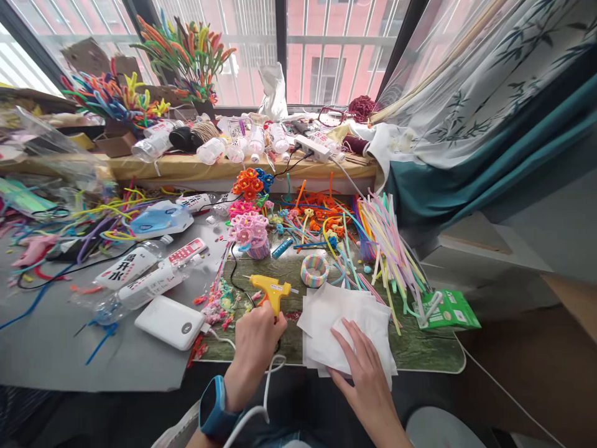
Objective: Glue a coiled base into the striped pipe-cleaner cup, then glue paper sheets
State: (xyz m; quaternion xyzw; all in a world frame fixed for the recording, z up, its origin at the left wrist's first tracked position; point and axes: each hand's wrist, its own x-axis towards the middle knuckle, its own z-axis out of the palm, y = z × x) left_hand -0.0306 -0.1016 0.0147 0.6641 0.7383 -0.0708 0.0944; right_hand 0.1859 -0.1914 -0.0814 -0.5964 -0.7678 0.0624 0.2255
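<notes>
My left hand (254, 345), with a blue watch on the wrist, is closed around the handle of a yellow glue gun (270, 290) that stands on the green mat (420, 348). A white cable runs from the gun back toward me. My right hand (366, 367) lies flat with fingers spread on a stack of white tissue sheets (336, 317) on the mat. A striped pastel ring (314, 270) sits just beyond the sheets, and a bunch of pink pipe-cleaner flowers (247, 231) stands behind the glue gun.
Loose coloured pipe cleaners (373, 242) fan over the mat's far and right side. A white power bank (170, 322), plastic bottles (140, 274) and a blue tape dispenser (161, 219) lie to the left. A green packet (451, 310) sits at the right. Pipe-cleaner bouquets (186, 53) stand by the window.
</notes>
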